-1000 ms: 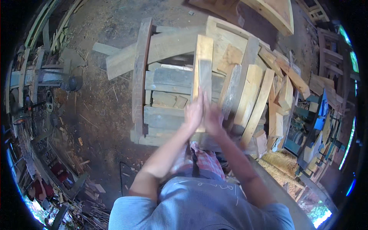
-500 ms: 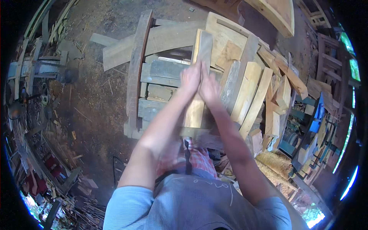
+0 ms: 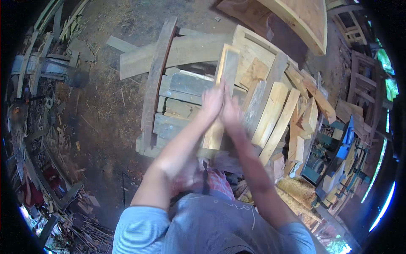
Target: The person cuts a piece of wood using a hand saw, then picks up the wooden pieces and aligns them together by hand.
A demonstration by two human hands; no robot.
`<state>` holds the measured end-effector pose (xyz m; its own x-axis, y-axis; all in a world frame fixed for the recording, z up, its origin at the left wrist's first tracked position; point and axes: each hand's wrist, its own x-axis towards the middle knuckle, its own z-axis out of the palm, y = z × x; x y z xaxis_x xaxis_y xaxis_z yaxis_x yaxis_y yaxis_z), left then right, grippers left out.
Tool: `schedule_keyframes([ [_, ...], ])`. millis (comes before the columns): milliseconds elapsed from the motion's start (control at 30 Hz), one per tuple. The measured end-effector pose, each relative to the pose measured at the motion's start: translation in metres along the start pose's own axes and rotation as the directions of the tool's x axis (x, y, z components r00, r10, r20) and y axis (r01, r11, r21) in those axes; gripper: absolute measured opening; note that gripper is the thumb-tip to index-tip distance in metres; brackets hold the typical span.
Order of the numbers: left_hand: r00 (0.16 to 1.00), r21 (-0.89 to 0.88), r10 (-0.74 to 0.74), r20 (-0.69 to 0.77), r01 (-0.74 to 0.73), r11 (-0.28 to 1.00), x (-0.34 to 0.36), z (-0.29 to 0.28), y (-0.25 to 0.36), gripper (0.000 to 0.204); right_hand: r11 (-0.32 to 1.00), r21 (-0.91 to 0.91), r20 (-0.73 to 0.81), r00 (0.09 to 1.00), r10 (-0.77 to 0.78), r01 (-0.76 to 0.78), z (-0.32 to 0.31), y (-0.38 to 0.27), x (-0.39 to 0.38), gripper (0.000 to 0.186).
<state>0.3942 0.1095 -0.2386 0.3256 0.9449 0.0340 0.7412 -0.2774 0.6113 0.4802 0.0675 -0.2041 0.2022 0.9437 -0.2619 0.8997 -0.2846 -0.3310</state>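
A narrow plank [image 3: 213, 134] lies lengthwise away from me on the workbench, yellowish at its near end and grey with a pale left edge at its far end. My left hand [image 3: 212, 101] and my right hand [image 3: 231, 111] are together over its middle, both smeared by motion. Their fingers look closed and point forward, the hands touching each other. Whatever they grip is hidden beneath them. Left of the hands lie grey boards [image 3: 186, 86]; to their right is a row of pale wood strips [image 3: 270, 112].
A dark wooden rail [image 3: 158, 80] runs along the bench's left side. A pale panel [image 3: 249, 46] lies at the far end, with a large curved wooden piece [image 3: 302, 21] beyond it. Offcuts [image 3: 311, 108] and a blue object [image 3: 346, 142] are at the right.
The whole view has shifted slightly, so the bench and plank sit lower in the picture. My hands stay together over the plank, with little clear movement along it.
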Motion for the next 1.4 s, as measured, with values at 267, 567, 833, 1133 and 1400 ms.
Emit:
schedule_keyframes([
  [267,0.998,-0.141,-0.011,-0.065,0.002,0.99,0.007,-0.02,0.003,0.051,0.999,-0.034,-0.01,1.0,-0.005,0.005,-0.015,-0.012,0.009,0.073],
  [567,0.989,-0.045,-0.112,0.095,0.116,0.992,-0.07,-0.004,0.004,0.061,0.995,-0.034,-0.038,0.995,-0.095,0.093,0.017,-0.001,-0.059,0.066],
  [833,0.981,-0.09,-0.102,0.167,0.118,0.989,-0.071,0.007,0.005,0.063,0.997,-0.058,0.035,0.998,-0.054,0.055,0.037,0.023,-0.062,0.07],
  [1133,0.999,-0.038,-0.013,-0.032,0.012,0.999,0.026,-0.014,0.006,0.053,0.996,-0.003,-0.122,0.989,-0.089,0.089,-0.006,-0.009,0.014,0.065],
  [1400,0.917,-0.05,-0.223,0.332,0.253,0.966,-0.121,-0.054,0.022,0.053,0.98,-0.088,0.092,0.981,-0.172,0.18,0.003,0.033,-0.136,0.065],
])
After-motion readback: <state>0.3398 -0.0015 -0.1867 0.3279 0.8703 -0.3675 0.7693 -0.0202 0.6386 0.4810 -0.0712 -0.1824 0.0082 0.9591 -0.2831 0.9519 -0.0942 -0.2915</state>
